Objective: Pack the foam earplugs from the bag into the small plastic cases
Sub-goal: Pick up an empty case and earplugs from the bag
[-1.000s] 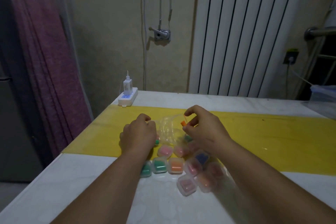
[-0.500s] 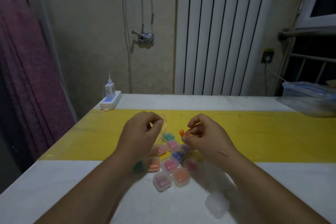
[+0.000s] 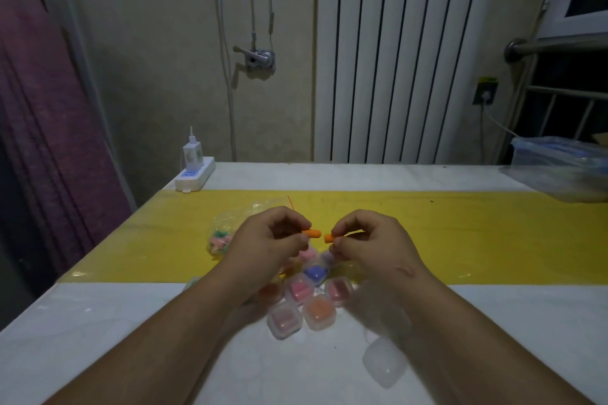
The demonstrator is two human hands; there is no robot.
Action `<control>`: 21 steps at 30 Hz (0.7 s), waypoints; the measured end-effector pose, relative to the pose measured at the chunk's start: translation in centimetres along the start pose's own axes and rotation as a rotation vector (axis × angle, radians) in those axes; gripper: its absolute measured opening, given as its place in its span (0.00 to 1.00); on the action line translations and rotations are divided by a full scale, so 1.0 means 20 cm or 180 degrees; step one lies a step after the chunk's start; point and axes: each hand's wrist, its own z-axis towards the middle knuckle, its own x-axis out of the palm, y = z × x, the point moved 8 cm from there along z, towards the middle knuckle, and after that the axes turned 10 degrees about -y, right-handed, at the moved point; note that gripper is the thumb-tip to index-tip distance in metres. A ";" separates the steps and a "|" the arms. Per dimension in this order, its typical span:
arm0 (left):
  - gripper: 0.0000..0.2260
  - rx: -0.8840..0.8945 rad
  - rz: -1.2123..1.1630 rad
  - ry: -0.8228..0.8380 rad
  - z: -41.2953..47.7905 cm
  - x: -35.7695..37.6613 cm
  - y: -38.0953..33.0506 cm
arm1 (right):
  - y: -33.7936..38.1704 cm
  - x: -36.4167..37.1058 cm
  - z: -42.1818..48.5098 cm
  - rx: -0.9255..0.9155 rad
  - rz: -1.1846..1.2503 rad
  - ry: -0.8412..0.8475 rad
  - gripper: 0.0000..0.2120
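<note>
My left hand (image 3: 268,242) pinches an orange foam earplug (image 3: 312,233) and my right hand (image 3: 371,240) pinches a second orange earplug (image 3: 328,238); the two tips nearly meet above the table. Left of my left hand lies the clear bag (image 3: 221,237) with green and pink earplugs inside. Below my hands sits a cluster of several small clear cases (image 3: 317,312) holding pink, orange and blue earplugs. One empty clear case (image 3: 384,362) lies apart, under my right forearm.
The table is white (image 3: 98,322) with a yellow strip (image 3: 477,233) across it. A white power strip with a charger (image 3: 194,171) stands at the back left. A clear lidded container (image 3: 559,168) sits at the far right. A purple curtain hangs at the left.
My left hand let go of the bag's edge and now pinches an orange earplug. The bag has settled on the table to the left. The camera view shifted slightly.
</note>
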 end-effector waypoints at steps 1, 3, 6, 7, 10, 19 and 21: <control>0.07 -0.0032 -0.0045 -0.0011 0.00 0.00 0.00 | 0.00 -0.01 0.00 0.0014 0.0057 -0.0019 0.06; 0.05 -0.0084 -0.0111 -0.0014 -0.01 0.00 -0.01 | 0.02 -0.01 -0.01 -0.0076 0.0095 -0.0034 0.06; 0.02 -0.0113 -0.0160 -0.0002 -0.02 0.01 -0.02 | 0.02 0.01 -0.02 -0.0109 0.0192 0.0052 0.10; 0.02 -0.0116 -0.0161 0.0003 -0.02 0.01 -0.02 | 0.02 0.02 -0.02 -0.0059 0.0242 0.0110 0.11; 0.03 -0.0085 -0.0085 0.0063 -0.03 0.03 -0.03 | 0.00 0.05 -0.02 -0.0020 0.0296 0.0197 0.14; 0.02 -0.0021 -0.0029 0.0089 -0.03 0.04 -0.03 | -0.02 0.06 -0.02 0.0015 0.0483 0.0136 0.06; 0.02 0.0005 -0.0010 0.0062 -0.03 0.04 -0.03 | -0.02 0.05 -0.01 0.0042 0.0545 0.0032 0.05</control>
